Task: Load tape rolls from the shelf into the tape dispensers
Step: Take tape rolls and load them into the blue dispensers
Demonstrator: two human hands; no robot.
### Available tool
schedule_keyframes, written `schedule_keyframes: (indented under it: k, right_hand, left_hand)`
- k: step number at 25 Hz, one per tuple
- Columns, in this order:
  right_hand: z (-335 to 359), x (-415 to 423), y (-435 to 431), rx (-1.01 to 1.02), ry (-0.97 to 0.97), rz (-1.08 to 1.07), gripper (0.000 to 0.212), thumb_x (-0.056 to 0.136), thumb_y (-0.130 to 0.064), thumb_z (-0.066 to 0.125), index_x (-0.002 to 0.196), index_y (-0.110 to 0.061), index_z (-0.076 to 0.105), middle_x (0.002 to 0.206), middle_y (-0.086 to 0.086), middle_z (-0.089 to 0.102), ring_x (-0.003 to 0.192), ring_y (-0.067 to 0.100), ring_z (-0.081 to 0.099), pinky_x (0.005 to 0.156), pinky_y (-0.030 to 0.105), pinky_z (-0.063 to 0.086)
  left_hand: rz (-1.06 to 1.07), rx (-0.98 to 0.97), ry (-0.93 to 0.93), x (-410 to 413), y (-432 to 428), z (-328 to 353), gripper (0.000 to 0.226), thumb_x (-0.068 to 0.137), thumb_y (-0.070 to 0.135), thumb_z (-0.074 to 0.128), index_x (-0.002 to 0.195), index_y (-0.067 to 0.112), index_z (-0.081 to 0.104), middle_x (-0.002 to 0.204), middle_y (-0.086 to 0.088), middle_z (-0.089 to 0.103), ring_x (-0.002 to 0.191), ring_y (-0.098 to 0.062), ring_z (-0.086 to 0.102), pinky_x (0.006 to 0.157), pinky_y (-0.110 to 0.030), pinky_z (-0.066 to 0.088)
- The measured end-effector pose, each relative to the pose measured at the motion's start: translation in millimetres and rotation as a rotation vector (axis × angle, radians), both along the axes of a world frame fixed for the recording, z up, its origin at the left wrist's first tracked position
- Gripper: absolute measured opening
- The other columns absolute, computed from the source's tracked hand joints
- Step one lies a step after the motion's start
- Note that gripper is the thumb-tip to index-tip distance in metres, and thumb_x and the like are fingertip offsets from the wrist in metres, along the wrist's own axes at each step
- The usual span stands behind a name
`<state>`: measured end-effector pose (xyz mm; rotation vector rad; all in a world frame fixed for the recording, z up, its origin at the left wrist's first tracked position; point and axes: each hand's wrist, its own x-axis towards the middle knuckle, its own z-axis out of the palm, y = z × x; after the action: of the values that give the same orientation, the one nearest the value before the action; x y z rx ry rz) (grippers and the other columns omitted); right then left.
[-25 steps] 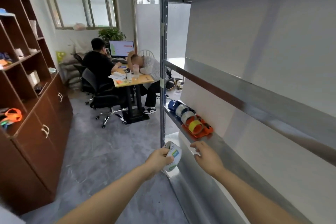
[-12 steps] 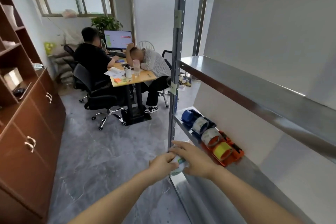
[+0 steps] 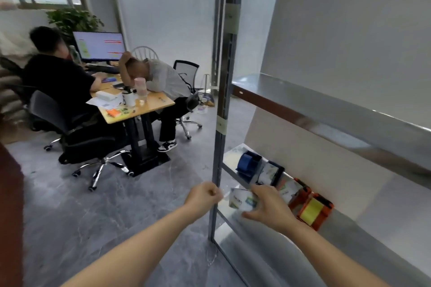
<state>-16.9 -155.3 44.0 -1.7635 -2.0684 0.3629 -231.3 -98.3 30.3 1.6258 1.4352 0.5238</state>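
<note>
The right hand [image 3: 271, 211] grasps a tape roll [image 3: 242, 200] by its rim, fingers over the top and thumb beneath. It holds the roll in the air just at the near edge of the metal shelf [image 3: 349, 235]. The left hand [image 3: 203, 196] is clenched just left of the roll, with the shelf's upright post [image 3: 218, 123] beside it. It seems to pinch the roll's free end, though blur hides the strip. The roll looks light and stiff, with a sticky end apt to cling, so the rim or core is likely the best hold. Both forearms reach forward, wrists about level. Farther along the shelf stand a blue tape dispenser [image 3: 248, 164] and an orange tape dispenser [image 3: 314, 211] carrying yellow tape.
</note>
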Motion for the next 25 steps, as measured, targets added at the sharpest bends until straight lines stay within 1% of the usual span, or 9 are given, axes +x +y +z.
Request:
schedule_keyframes:
  k: [2,4,8,11,13,16,18,22,25]
  right_hand:
    - [-3,-1,7,-0.081,0.063,-0.071,0.041,0.059,-0.057,0.075,0.073,-0.028,0.050,0.071,-0.007,0.056,0.071,0.011,0.051,0.066,0.030,0.045]
    - [-7,-4,15,-0.202,0.175,-0.116,0.047,0.057,-0.057,0.078,0.084,-0.028,0.053,0.079,-0.004,0.062,0.074,0.014,0.054,0.064,0.032,0.045]
    - [-10,1,50,-0.358,0.586,-0.207,0.047,0.071,-0.038,0.080,0.107,-0.022,0.055,0.095,-0.005,0.065,0.077,0.005,0.058,0.067,0.020,0.047]
    - [-15,7,91,-0.388,0.811,-0.258,0.040,0.088,-0.049,0.059,0.123,-0.036,0.044,0.102,-0.007,0.062,0.087,0.003,0.057,0.074,0.020,0.046]
    - [-20,11,121,-0.349,0.890,-0.283,0.038,0.088,-0.056,0.054,0.120,-0.037,0.051,0.097,-0.006,0.064,0.086,0.009,0.058,0.077,0.024,0.045]
    - [-33,22,158,-0.237,0.965,-0.399,0.040,0.086,-0.051,0.055,0.101,-0.014,0.061,0.090,0.000,0.062,0.085,0.017,0.055,0.074,0.029,0.045]
    - [-40,29,183,-0.193,1.039,-0.614,0.028,0.088,-0.041,0.058,0.095,-0.014,0.062,0.091,0.000,0.064,0.088,0.022,0.060,0.079,0.039,0.052]
    - [-51,33,211,-0.114,1.107,-1.005,0.016,0.094,-0.031,0.054,0.102,-0.020,0.061,0.101,0.005,0.064,0.088,0.022,0.059,0.085,0.041,0.051]
    - [-54,31,226,-0.056,1.090,-1.145,0.018,0.097,-0.031,0.049,0.106,-0.017,0.055,0.092,0.004,0.061,0.078,0.019,0.055,0.073,0.035,0.048]
  left_hand:
    - [-0.025,-0.016,-0.045,9,26,1,0.021,0.087,0.022,0.059,0.066,0.025,0.056,0.077,0.001,0.062,0.074,-0.016,0.058,0.068,-0.031,0.049]
    - [-0.065,-0.041,-0.110,24,50,-1,0.033,0.087,0.012,0.052,0.059,0.029,0.051,0.073,0.001,0.060,0.072,-0.017,0.058,0.070,-0.033,0.048]
    - [-0.143,-0.008,-0.135,56,99,-1,0.034,0.087,0.006,0.042,0.064,0.030,0.048,0.070,-0.001,0.054,0.066,-0.020,0.050,0.062,-0.035,0.043]
    - [-0.259,0.051,-0.133,75,135,4,0.024,0.089,0.001,0.046,0.072,0.018,0.051,0.074,-0.012,0.055,0.061,-0.020,0.048,0.054,-0.031,0.038]
    - [-0.336,0.149,-0.086,93,162,9,0.021,0.088,0.003,0.047,0.072,0.017,0.049,0.073,-0.009,0.051,0.059,-0.018,0.041,0.052,-0.027,0.028]
    - [-0.303,0.055,-0.220,117,200,14,0.023,0.091,0.016,0.051,0.071,0.026,0.051,0.074,0.005,0.061,0.068,-0.011,0.056,0.063,-0.018,0.042]
    - [-0.224,-0.010,-0.288,121,222,6,0.015,0.095,0.021,0.051,0.082,0.024,0.057,0.091,-0.004,0.068,0.084,-0.018,0.065,0.076,-0.028,0.049]
    - [-0.192,-0.181,-0.005,118,260,-35,0.028,0.094,0.034,0.049,0.116,0.018,0.055,0.113,-0.003,0.064,0.106,-0.022,0.062,0.096,-0.039,0.052]
    - [-0.264,-0.271,0.091,126,278,-64,0.022,0.094,0.032,0.050,0.110,0.017,0.053,0.109,-0.005,0.060,0.100,-0.022,0.059,0.084,-0.032,0.048]
